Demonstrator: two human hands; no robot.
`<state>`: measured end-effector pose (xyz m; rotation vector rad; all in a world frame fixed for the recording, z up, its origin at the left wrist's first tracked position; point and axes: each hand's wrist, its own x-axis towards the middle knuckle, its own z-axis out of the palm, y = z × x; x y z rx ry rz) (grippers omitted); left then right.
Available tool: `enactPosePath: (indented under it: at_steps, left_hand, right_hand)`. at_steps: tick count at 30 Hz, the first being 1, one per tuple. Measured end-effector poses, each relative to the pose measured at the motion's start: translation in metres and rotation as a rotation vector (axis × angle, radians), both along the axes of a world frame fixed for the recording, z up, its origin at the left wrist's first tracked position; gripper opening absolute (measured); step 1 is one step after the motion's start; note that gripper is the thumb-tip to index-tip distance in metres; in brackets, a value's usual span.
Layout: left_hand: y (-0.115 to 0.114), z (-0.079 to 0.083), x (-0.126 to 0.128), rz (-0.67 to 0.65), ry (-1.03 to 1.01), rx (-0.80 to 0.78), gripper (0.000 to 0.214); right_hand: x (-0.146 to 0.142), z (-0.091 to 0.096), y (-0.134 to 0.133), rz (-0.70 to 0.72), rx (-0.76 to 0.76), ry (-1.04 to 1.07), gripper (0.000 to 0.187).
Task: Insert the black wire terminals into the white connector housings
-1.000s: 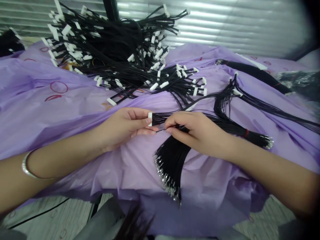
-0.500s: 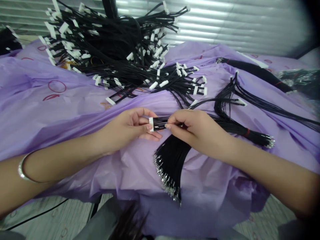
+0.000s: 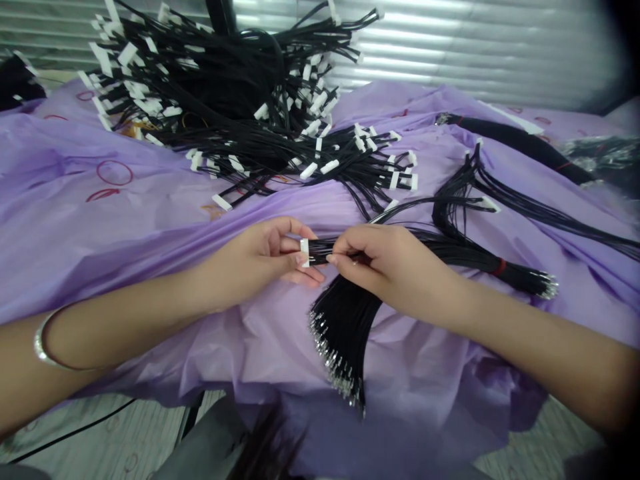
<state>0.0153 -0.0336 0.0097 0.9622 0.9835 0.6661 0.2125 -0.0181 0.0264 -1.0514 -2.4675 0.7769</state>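
Note:
My left hand (image 3: 260, 263) pinches a small white connector (image 3: 305, 253) between thumb and fingers; several thin black wires run out of its right side. My right hand (image 3: 387, 263) is closed in a pinch on a black wire (image 3: 320, 251) right beside the connector. Under my right hand lies a bundle of black wires (image 3: 345, 327) with metal terminal ends (image 3: 337, 370), fanned toward the table's front edge. Both hands rest over a purple plastic sheet (image 3: 100, 227).
A big heap of finished black wire harnesses with white connectors (image 3: 225, 100) fills the back left. A tied bundle with a red band (image 3: 500, 268) lies to the right, another long bundle (image 3: 515, 147) behind it. A corrugated metal shutter (image 3: 475, 53) closes the back.
My right hand has brought the wire's tip from below the connector up against it. Both hands shifted slightly; the view dropped a little.

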Motion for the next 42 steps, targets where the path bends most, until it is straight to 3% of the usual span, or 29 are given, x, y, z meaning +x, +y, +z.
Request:
enactPosePath:
  at_steps: [18, 20, 23, 25, 28, 34, 42]
  left_hand:
    - [0.002, -0.002, 0.001, -0.021, -0.019, -0.028, 0.021]
    - [0.003, -0.003, 0.000, 0.002, -0.049, -0.033, 0.023]
    - [0.004, -0.001, 0.000, 0.098, -0.095, -0.067, 0.023]
    - [0.005, 0.001, 0.000, 0.148, -0.103, -0.112, 0.022]
    - [0.006, 0.005, 0.000, 0.150, -0.099, -0.156, 0.019]
    - [0.007, 0.004, 0.000, 0.120, -0.103, -0.136, 0.015]
    - [0.004, 0.000, -0.001, 0.064, -0.109, -0.087, 0.018]
  right_hand:
    - [-0.007, -0.014, -0.002, 0.020, 0.113, 0.035, 0.007]
    - [-0.002, -0.011, 0.000, 0.044, 0.153, 0.054, 0.002]
    - [0.011, -0.004, 0.009, 0.079, 0.245, 0.071, 0.013]
    - [0.018, -0.002, 0.016, 0.115, 0.273, 0.057, 0.007]
    - [0.023, 0.000, 0.021, 0.135, 0.241, 0.074, 0.004]
    - [0.009, 0.004, 0.007, 0.030, 0.107, 0.259, 0.006]
    - [-0.004, -0.011, 0.003, -0.017, 0.178, 0.182, 0.010]
